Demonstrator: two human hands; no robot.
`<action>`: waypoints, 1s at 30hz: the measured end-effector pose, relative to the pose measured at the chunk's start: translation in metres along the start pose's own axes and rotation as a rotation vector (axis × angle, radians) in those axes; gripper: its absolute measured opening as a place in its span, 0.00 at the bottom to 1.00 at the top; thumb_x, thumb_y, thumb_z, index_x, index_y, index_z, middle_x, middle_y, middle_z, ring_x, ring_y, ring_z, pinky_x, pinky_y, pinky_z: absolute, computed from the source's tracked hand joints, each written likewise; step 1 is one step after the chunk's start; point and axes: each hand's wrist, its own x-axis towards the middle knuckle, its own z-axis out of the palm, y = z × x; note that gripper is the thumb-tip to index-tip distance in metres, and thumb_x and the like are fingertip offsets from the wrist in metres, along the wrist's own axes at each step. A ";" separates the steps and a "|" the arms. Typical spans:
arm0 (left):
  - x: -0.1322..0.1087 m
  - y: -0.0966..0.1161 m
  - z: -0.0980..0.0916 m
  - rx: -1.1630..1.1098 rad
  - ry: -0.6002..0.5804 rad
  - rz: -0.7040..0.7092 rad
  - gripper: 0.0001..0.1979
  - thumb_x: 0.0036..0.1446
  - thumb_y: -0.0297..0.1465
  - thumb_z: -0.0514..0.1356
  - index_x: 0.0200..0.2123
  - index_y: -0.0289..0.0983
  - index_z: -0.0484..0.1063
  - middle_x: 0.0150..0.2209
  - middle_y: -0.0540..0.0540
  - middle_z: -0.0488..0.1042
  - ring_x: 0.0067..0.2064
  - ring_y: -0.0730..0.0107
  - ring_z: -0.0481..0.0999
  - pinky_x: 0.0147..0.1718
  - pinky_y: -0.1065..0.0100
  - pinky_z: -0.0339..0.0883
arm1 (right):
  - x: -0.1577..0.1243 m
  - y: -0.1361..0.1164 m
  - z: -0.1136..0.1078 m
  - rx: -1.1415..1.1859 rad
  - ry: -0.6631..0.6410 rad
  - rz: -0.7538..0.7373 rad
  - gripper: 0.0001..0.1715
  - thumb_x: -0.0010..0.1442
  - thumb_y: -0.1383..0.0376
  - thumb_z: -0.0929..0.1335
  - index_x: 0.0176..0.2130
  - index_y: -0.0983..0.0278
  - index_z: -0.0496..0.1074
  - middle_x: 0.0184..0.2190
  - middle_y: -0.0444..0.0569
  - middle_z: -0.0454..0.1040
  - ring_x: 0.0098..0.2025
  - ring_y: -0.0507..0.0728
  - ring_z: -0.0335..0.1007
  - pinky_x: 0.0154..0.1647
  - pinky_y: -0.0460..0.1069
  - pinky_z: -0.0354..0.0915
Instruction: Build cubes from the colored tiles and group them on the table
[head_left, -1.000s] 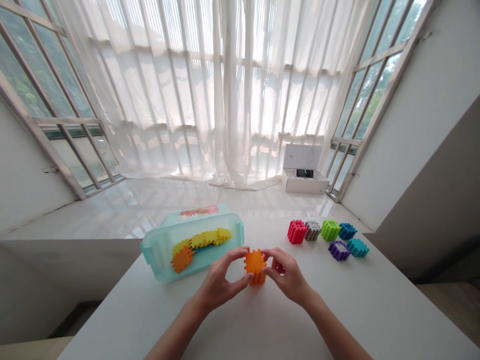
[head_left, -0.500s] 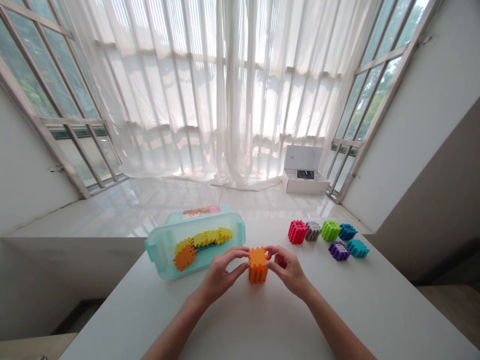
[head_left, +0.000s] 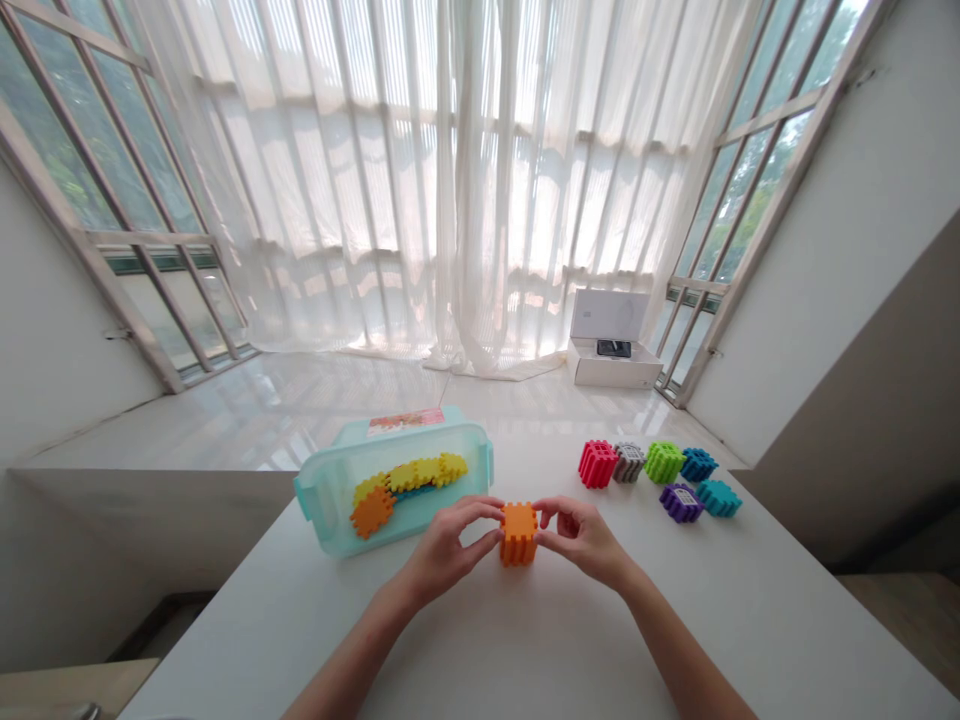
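Observation:
An orange block (head_left: 519, 530), cube-shaped with notched interlocking edges, stands on the white table in front of me. The fingertips of my left hand (head_left: 448, 545) press on its left side, thumb nearer to me. From the right, my right hand (head_left: 589, 542) has its thumb and fingertips at the opposite side, so the block sits between both hands. A translucent mint-green bin (head_left: 330, 535) to the left holds yellow toothed pieces (head_left: 416, 473) and an orange toothed piece (head_left: 373, 512). Some blue shows beneath the yellow ones.
Right of my hands stand a red block (head_left: 598, 465), a grey block (head_left: 628, 462), a lime-green block (head_left: 664, 461), a blue block (head_left: 698, 463), a purple block (head_left: 681, 503) and a teal block (head_left: 718, 498). An open white box (head_left: 611, 371) with a dark phone-like object sits by the curtain.
The view has shifted very slightly. Both hands stay at the orange block, with only small movements of the right fingers along its side.

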 end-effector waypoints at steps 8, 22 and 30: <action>0.000 0.000 0.000 0.004 -0.010 -0.014 0.07 0.61 0.32 0.61 0.42 0.40 0.77 0.48 0.42 0.79 0.49 0.61 0.79 0.52 0.58 0.72 | -0.001 -0.001 -0.001 -0.037 -0.006 -0.012 0.18 0.55 0.60 0.73 0.46 0.62 0.78 0.31 0.44 0.74 0.23 0.48 0.51 0.20 0.43 0.53; 0.000 -0.001 0.000 0.007 -0.023 -0.016 0.07 0.61 0.32 0.61 0.42 0.41 0.77 0.48 0.43 0.79 0.49 0.61 0.79 0.52 0.58 0.72 | -0.001 -0.004 -0.003 -0.106 -0.011 -0.039 0.17 0.56 0.62 0.73 0.46 0.62 0.77 0.32 0.44 0.74 0.22 0.48 0.53 0.20 0.43 0.54; -0.002 -0.004 -0.002 0.091 -0.004 -0.005 0.12 0.60 0.34 0.62 0.47 0.42 0.74 0.49 0.45 0.79 0.49 0.63 0.78 0.48 0.63 0.73 | -0.001 -0.004 -0.005 -0.127 -0.028 -0.039 0.18 0.56 0.60 0.73 0.47 0.62 0.76 0.33 0.45 0.74 0.23 0.48 0.54 0.22 0.44 0.56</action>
